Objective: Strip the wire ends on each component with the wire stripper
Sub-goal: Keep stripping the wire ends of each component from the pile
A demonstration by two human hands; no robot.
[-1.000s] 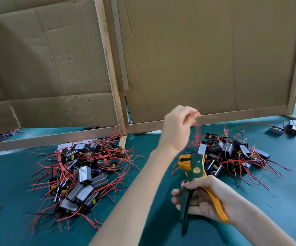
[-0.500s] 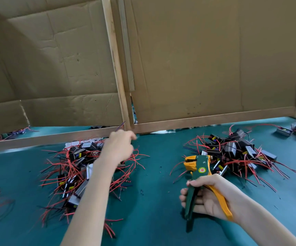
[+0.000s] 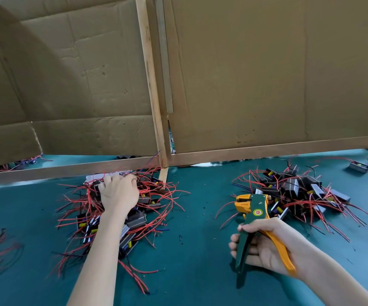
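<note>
Teal counter (image 3: 196, 257) carries 2 piles of red-wired components. Curled down into the left pile (image 3: 156, 196) is the left hand (image 3: 119, 193); whether its grip has a component I cannot tell. Beside the right pile (image 3: 300, 191) the right hand (image 3: 264, 248) has its grip closed round the upright wire stripper (image 3: 253, 209). Tangled wires could drag neighbours up on lifting. 1 s ago the left hand was raised by the right pile.

Left hand (image 3: 119, 193) palm down, fingers curled; right hand (image 3: 264, 246) grips wire stripper (image 3: 254, 209).
</note>
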